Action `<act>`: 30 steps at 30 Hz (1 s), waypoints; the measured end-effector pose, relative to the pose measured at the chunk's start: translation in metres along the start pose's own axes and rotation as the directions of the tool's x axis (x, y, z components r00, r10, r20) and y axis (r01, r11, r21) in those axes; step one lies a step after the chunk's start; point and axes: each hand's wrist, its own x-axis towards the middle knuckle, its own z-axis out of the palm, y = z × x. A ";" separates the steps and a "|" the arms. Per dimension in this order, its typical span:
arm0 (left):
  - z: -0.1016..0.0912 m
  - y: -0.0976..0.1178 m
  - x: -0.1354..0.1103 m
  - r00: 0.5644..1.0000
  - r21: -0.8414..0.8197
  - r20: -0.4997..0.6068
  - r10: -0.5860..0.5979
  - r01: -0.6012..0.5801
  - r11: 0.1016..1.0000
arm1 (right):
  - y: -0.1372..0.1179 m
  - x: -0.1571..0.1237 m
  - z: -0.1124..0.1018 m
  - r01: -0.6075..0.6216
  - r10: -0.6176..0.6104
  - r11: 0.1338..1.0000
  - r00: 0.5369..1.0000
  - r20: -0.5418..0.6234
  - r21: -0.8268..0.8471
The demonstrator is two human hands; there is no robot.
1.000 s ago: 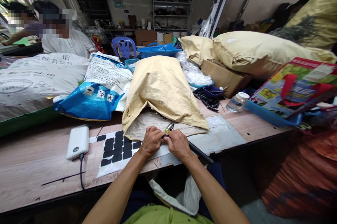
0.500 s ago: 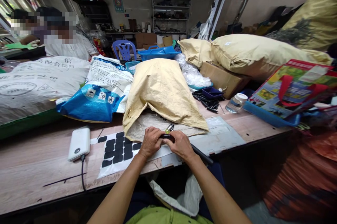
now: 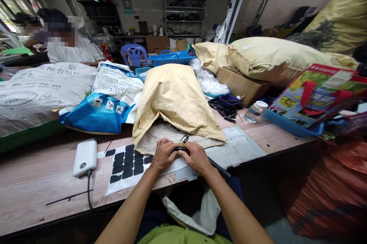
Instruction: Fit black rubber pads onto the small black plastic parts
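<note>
At the front edge of the pale wood-grain table point(image 3: 25, 198), just before the open mouth of the cream woven sack point(image 3: 174, 95), my left hand point(image 3: 164, 155) and right hand point(image 3: 197, 157) are close together, fingers curled, both clamped on a short, dark, rod-like piece point(image 3: 180, 148) that bridges the gap between them. Just beyond it, by my right fingers, is a small silver and yellow-green piece point(image 3: 184, 140); I cannot tell whether the two are joined. A long black tube point(image 3: 219, 168) slants out past my right wrist. Left of my hands lies a white sheet point(image 3: 114, 187) bearing black rounded-square pads point(image 3: 139, 169), and farther left a white, rounded power bank point(image 3: 85, 157) with a black cable point(image 3: 89, 190).
</note>
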 end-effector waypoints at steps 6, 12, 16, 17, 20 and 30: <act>0.003 -0.003 -0.001 0.999 0.061 -0.004 0.042 -0.041 0.997 | -0.004 0.001 0.000 -0.008 0.011 0.993 1.000 0.029 -0.119; 0.002 0.000 -0.001 0.994 0.097 0.015 0.104 -0.105 0.990 | -0.008 0.001 0.005 -0.037 0.042 0.987 0.999 0.031 -0.156; 0.002 0.000 -0.001 0.996 0.067 0.011 0.092 -0.093 0.993 | -0.009 0.001 0.004 -0.045 0.049 0.987 0.998 0.024 -0.156; 0.002 0.000 -0.001 0.996 0.052 0.014 0.087 -0.088 0.995 | -0.008 0.001 0.002 -0.044 0.049 0.988 0.998 0.026 -0.148; 0.000 0.000 0.000 0.997 0.016 0.032 0.076 -0.077 0.997 | -0.006 0.001 -0.004 -0.005 0.009 0.996 0.999 0.047 -0.087; -0.007 0.005 0.000 0.995 -0.052 0.081 0.063 -0.059 0.997 | 0.000 -0.002 -0.012 0.125 -0.126 0.992 0.991 0.049 0.009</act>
